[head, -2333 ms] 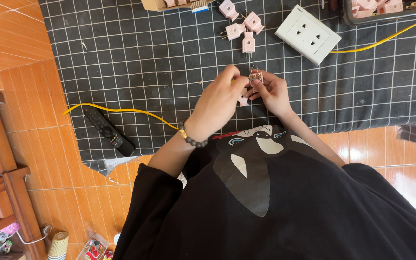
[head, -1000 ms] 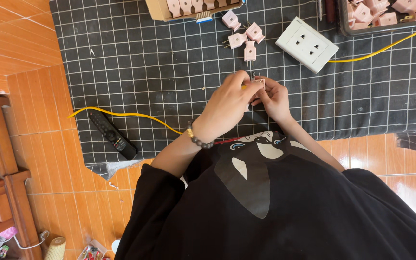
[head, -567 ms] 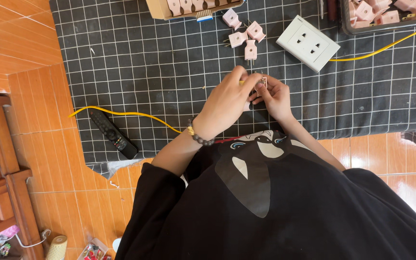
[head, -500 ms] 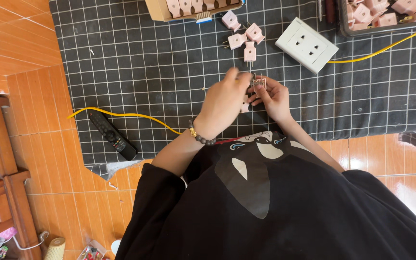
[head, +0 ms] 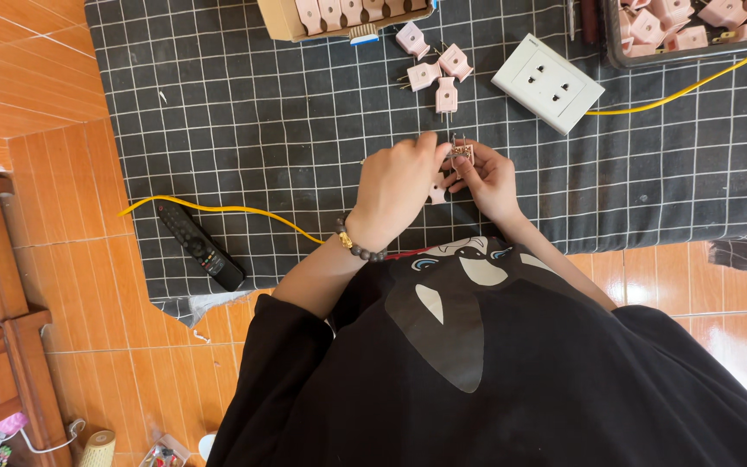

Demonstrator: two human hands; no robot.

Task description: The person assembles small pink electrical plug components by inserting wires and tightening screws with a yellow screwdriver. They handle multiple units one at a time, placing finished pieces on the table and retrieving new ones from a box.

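Hands meeting over grid mat (head: 244,130), left hand (head: 399,186) and right hand (head: 488,177) pinching pink plug part (head: 462,156) (others nearby)

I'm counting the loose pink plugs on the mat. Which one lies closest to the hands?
The pink plug standing lengthwise, lowest of the loose cluster, just above the right hand. The other three lie farther up, toward the cardboard box.

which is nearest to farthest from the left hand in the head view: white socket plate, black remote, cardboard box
From the left hand:
1. White socket plate, up and to the right on the grid mat.
2. Cardboard box, at the mat's top edge, up and to the left.
3. Black remote, at the mat's lower left edge by the yellow cable.
The box and remote are fairly close to call.
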